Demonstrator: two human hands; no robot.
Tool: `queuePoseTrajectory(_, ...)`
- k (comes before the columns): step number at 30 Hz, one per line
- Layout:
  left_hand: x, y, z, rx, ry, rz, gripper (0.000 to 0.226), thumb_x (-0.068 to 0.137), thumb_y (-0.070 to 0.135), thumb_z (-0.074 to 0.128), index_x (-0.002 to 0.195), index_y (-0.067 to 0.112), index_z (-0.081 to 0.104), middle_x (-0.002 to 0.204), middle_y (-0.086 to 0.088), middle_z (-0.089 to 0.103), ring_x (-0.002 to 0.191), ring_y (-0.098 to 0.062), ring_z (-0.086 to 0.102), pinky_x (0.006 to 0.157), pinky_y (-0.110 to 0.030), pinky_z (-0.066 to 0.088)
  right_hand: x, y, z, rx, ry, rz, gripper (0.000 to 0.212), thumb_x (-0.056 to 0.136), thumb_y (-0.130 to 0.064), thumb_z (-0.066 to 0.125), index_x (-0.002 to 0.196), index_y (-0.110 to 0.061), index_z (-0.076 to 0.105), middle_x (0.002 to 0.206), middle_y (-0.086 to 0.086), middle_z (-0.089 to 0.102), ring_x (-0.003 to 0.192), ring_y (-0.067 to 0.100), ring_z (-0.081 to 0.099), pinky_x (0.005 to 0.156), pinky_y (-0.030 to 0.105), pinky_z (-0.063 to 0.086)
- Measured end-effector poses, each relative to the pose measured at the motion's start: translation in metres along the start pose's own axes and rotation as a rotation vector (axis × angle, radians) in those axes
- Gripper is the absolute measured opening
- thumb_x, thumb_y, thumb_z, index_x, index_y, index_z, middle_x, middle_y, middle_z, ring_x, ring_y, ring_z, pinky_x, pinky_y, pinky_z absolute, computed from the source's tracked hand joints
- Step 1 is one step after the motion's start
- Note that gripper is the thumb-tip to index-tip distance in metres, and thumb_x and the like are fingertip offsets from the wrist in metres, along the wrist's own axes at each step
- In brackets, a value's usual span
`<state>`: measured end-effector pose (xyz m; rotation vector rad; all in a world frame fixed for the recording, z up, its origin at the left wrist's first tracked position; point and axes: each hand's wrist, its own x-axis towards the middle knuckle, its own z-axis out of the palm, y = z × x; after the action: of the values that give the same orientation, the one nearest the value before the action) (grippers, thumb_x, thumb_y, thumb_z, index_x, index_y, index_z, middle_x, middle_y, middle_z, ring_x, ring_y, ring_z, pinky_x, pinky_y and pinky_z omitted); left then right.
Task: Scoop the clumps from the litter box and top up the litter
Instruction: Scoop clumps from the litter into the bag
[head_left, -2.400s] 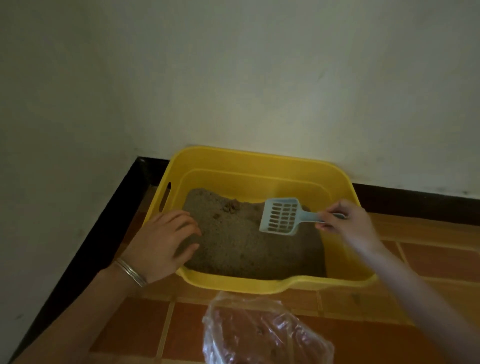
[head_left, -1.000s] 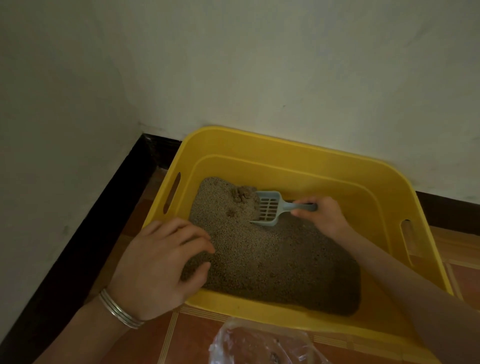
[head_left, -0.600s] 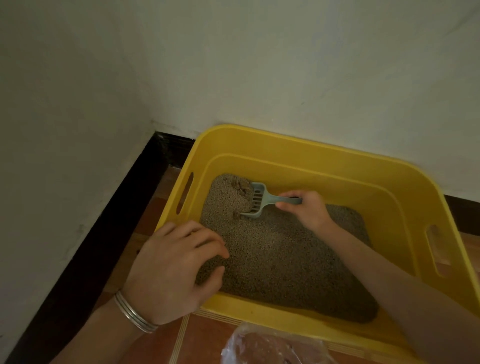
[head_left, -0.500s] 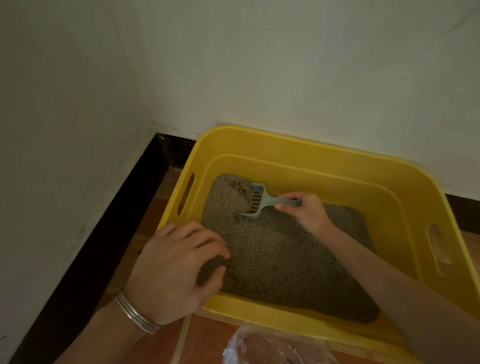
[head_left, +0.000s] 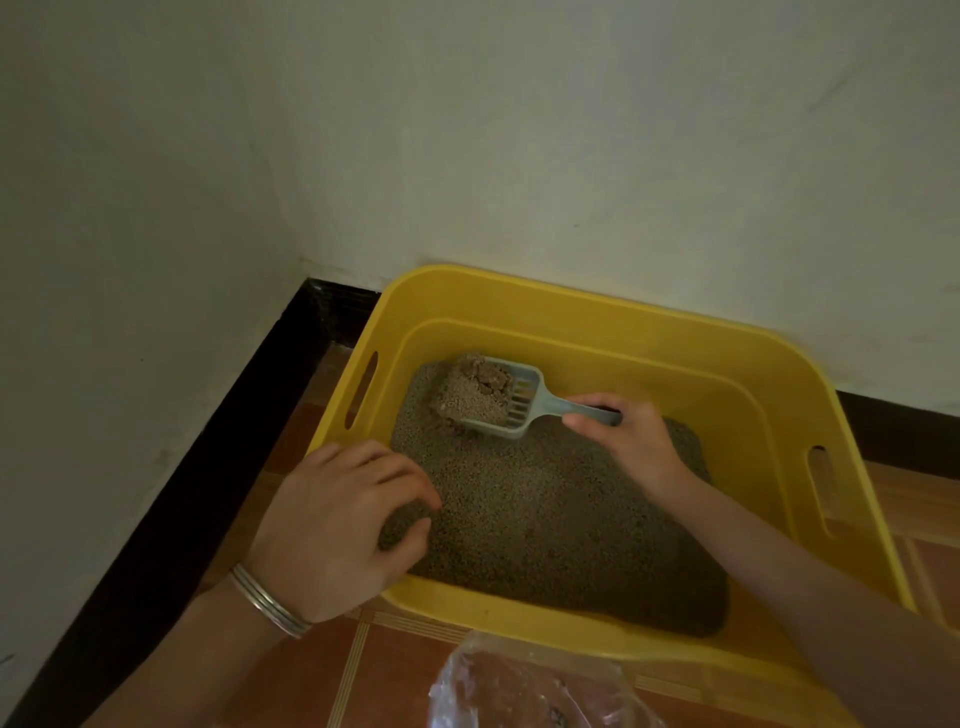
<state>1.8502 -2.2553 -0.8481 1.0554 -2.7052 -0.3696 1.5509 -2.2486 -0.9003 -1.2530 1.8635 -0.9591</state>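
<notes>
A yellow litter box (head_left: 587, 312) stands on the tiled floor in a wall corner, holding grey-brown litter (head_left: 550, 514). My right hand (head_left: 623, 441) grips the handle of a pale blue slotted scoop (head_left: 524, 400). The scoop is raised a little over the box's far left corner and carries litter with a brown clump (head_left: 488, 379) on top. My left hand (head_left: 337, 525) grips the box's near left rim, fingers curled over the edge into the litter, a metal bangle on the wrist.
A clear plastic bag (head_left: 530, 691) lies on the terracotta floor tiles (head_left: 311, 675) just in front of the box. White walls (head_left: 467, 130) with a black skirting (head_left: 208, 467) close off the left and back sides. The box has slot handles at both ends.
The scoop went from above the litter down into the far left corner, dug under the clump, and now lifts it with litter. My left hand stayed on the rim.
</notes>
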Motion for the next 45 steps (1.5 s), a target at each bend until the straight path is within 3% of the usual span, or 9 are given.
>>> queuePoseTrajectory(4, 0.001, 0.001, 0.000, 0.021, 0.006, 0.001, 0.025, 0.079, 0.048, 0.044, 0.085, 0.040, 0.067, 0.090, 0.026, 0.063, 0.090, 0.000, 0.056, 0.069, -0.023, 0.040, -0.011, 0.002, -0.014, 0.041, 0.040, 0.037, 0.024, 0.078, -0.019, 0.072, 0.100, -0.011, 0.069, 0.060, -0.005, 0.053, 0.041, 0.000, 0.040, 0.042, 0.011, 0.028)
queuePoseTrajectory(8, 0.000, 0.001, 0.001, 0.037, 0.007, 0.005, 0.027, 0.080, 0.049, 0.042, 0.086, 0.041, 0.067, 0.090, 0.026, 0.063, 0.091, -0.001, 0.056, 0.070, -0.026, 0.042, -0.023, 0.008, -0.030, -0.038, 0.093, 0.069, 0.024, 0.077, -0.022, 0.072, 0.100, -0.013, 0.069, 0.072, -0.002, 0.061, 0.054, 0.006, 0.047, 0.046, 0.013, 0.034)
queuePoseTrajectory(12, 0.000, 0.002, 0.001, 0.031, 0.022, 0.011, 0.026, 0.078, 0.048, 0.044, 0.084, 0.039, 0.067, 0.087, 0.024, 0.064, 0.088, -0.002, 0.057, 0.068, -0.027, 0.045, -0.035, 0.011, -0.055, -0.117, 0.069, 0.087, 0.025, 0.077, -0.020, 0.072, 0.101, -0.015, 0.069, 0.082, -0.012, 0.060, 0.067, 0.004, 0.051, 0.051, 0.009, 0.036)
queuePoseTrajectory(15, 0.000, 0.002, 0.001, 0.028, 0.023, 0.015, 0.026, 0.079, 0.047, 0.043, 0.084, 0.039, 0.068, 0.086, 0.024, 0.064, 0.087, -0.002, 0.058, 0.067, -0.027, 0.045, -0.042, 0.012, -0.070, -0.238, 0.030, 0.079, 0.021, 0.077, -0.021, 0.071, 0.097, -0.018, 0.069, 0.078, -0.009, 0.061, 0.072, 0.016, 0.059, 0.056, 0.017, 0.037)
queuePoseTrajectory(20, 0.000, 0.003, 0.000, 0.031, 0.026, 0.024, 0.027, 0.079, 0.047, 0.043, 0.083, 0.038, 0.068, 0.085, 0.024, 0.064, 0.085, -0.003, 0.059, 0.066, -0.026, 0.043, -0.050, 0.021, -0.077, -0.393, -0.043, 0.069, 0.022, 0.080, -0.018, 0.070, 0.100, -0.010, 0.068, 0.070, -0.010, 0.053, 0.056, 0.004, 0.047, 0.050, 0.008, 0.035)
queuePoseTrajectory(30, -0.001, 0.002, 0.000, 0.022, 0.024, 0.022, 0.026, 0.080, 0.045, 0.043, 0.084, 0.038, 0.068, 0.087, 0.024, 0.064, 0.086, -0.002, 0.058, 0.067, -0.026, 0.042, -0.026, 0.019, -0.033, -0.367, -0.108, 0.023, 0.022, 0.079, -0.020, 0.071, 0.099, -0.011, 0.070, 0.068, -0.010, 0.057, 0.055, 0.003, 0.046, 0.049, 0.008, 0.035)
queuePoseTrajectory(37, -0.001, 0.001, -0.001, 0.004, 0.021, 0.024, 0.025, 0.080, 0.045, 0.044, 0.085, 0.037, 0.068, 0.087, 0.024, 0.065, 0.089, -0.001, 0.057, 0.069, -0.024, 0.038, 0.001, 0.015, 0.003, -0.293, -0.064, 0.030, 0.023, 0.081, -0.021, 0.070, 0.100, -0.010, 0.068, 0.083, -0.006, 0.060, 0.074, 0.005, 0.054, 0.057, 0.006, 0.037)
queuePoseTrajectory(41, 0.000, 0.001, -0.001, -0.006, 0.016, 0.024, 0.024, 0.080, 0.044, 0.046, 0.086, 0.038, 0.068, 0.087, 0.024, 0.065, 0.089, -0.001, 0.057, 0.070, -0.024, 0.040, 0.014, 0.010, 0.022, -0.323, -0.063, -0.003, 0.026, 0.080, -0.025, 0.069, 0.103, -0.014, 0.068, 0.096, -0.004, 0.061, 0.092, 0.008, 0.053, 0.072, 0.020, 0.035)
queuePoseTrajectory(45, 0.000, 0.001, -0.002, -0.019, 0.013, 0.015, 0.024, 0.079, 0.043, 0.046, 0.086, 0.037, 0.068, 0.087, 0.024, 0.065, 0.088, -0.001, 0.057, 0.070, -0.023, 0.037, 0.024, 0.006, 0.029, -0.404, -0.028, -0.007, 0.032, 0.076, -0.035, 0.072, 0.104, -0.018, 0.069, 0.091, -0.008, 0.063, 0.080, 0.006, 0.054, 0.058, 0.019, 0.033)
